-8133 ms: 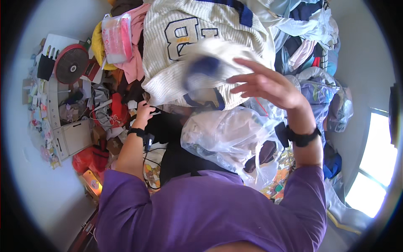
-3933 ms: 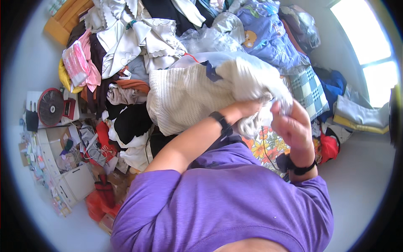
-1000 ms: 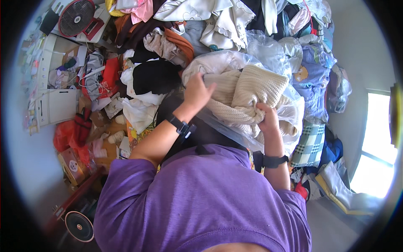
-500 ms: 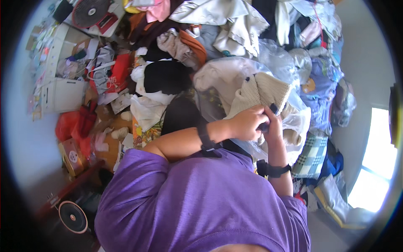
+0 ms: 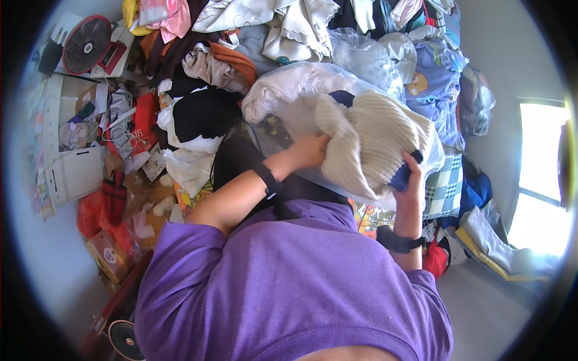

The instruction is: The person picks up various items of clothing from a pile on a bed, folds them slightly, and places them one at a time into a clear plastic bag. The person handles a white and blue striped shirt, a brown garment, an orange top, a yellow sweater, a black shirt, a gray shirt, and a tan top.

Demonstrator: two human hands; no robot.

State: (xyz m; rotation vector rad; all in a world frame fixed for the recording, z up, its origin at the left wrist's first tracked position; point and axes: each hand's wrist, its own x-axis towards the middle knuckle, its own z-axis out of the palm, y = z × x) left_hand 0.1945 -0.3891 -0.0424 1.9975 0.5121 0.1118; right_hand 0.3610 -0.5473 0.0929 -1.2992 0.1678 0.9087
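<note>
Head view shows us a bulky cream ribbed-knit sweater with navy trim (image 5: 376, 135), bunched into a rounded bundle in front of our body. It rests against a crumpled clear plastic bag with pale contents (image 5: 286, 96), which spreads out left of the sweater and also shows past its right edge; whether any of the knit is inside the bag, we cannot tell.

Our right hand (image 5: 413, 179) grasps the sweater's near right corner, fingers closed at the navy trim. Our left hand (image 5: 310, 150) is at the sweater's left edge with the fingers curled in; we cannot tell whether they grip the knit or the plastic. We wear a black band on each wrist.

Left of the sweater, beyond the plastic bag, we see a rounded black cloth (image 5: 205, 114) on white fabric, and farther left a round red-rimmed fan (image 5: 87, 45). Behind the sweater lie a white cloth with a scalloped edge (image 5: 301, 36) and more heaped clothes. Just right of the sweater we find a blue-violet fabric bundle with a bear figure (image 5: 436, 90) and, nearer us, a green-and-white checked cloth (image 5: 444, 189).
</note>
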